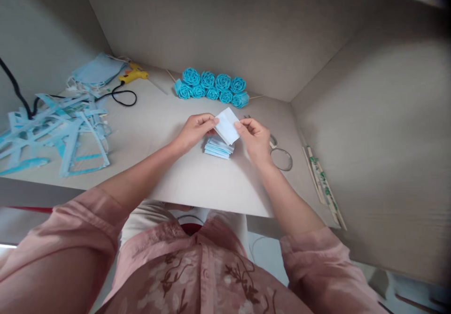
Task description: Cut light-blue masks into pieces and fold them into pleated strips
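Observation:
Between my two hands is a pale, white-blue folded square of mask fabric [227, 125], tilted with one corner pointing up. My left hand [198, 130] pinches its left corner between thumb and fingers. On the opposite corner, my right hand [256, 138] has a similar pinch. Just below lies a small stack of folded light-blue and white fabric pieces [217, 148] on the table, its top partly hidden by the held square. A pair of scissors [281, 159] rests beside my right wrist, with its blades mostly covered by that hand.
Blue rosette flowers [211, 86] on sticks line the back wall. A yellow glue gun [134, 73] with a black cord sits near a pile of face masks [97, 70]. Cut blue strips [66, 126] cover the left side. Wrapped chopsticks [324, 185] lie at the right edge.

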Action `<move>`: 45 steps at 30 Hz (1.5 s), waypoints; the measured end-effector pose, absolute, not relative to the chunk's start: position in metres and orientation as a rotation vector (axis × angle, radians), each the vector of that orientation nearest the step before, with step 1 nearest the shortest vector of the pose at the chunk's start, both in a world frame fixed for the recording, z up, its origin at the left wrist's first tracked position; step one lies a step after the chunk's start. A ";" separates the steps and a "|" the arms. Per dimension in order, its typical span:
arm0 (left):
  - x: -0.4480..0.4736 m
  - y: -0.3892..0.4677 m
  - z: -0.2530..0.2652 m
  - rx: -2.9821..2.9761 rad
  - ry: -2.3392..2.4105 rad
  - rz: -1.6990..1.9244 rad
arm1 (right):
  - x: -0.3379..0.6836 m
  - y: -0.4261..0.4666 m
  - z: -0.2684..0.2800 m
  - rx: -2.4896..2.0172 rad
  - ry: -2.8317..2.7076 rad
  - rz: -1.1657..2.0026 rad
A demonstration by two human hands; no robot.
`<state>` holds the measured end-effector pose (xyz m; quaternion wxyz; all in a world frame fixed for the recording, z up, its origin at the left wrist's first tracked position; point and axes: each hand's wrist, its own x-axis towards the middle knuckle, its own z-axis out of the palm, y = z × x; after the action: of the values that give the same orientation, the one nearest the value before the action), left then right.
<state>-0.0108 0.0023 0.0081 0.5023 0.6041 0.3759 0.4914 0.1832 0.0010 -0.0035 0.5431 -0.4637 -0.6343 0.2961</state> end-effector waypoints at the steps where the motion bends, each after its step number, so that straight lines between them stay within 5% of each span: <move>1: -0.011 0.003 0.008 1.463 0.901 1.201 | 0.183 0.000 -0.002 -1.109 -1.519 0.692; 45: -0.008 -0.001 0.008 1.519 0.943 1.109 | 0.180 -0.005 0.005 -1.163 -1.625 0.542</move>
<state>-0.0081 -0.0013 0.0078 0.4960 0.6269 0.3893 0.4576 0.1796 -0.0048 0.0047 0.5104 -0.4832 -0.6748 0.2249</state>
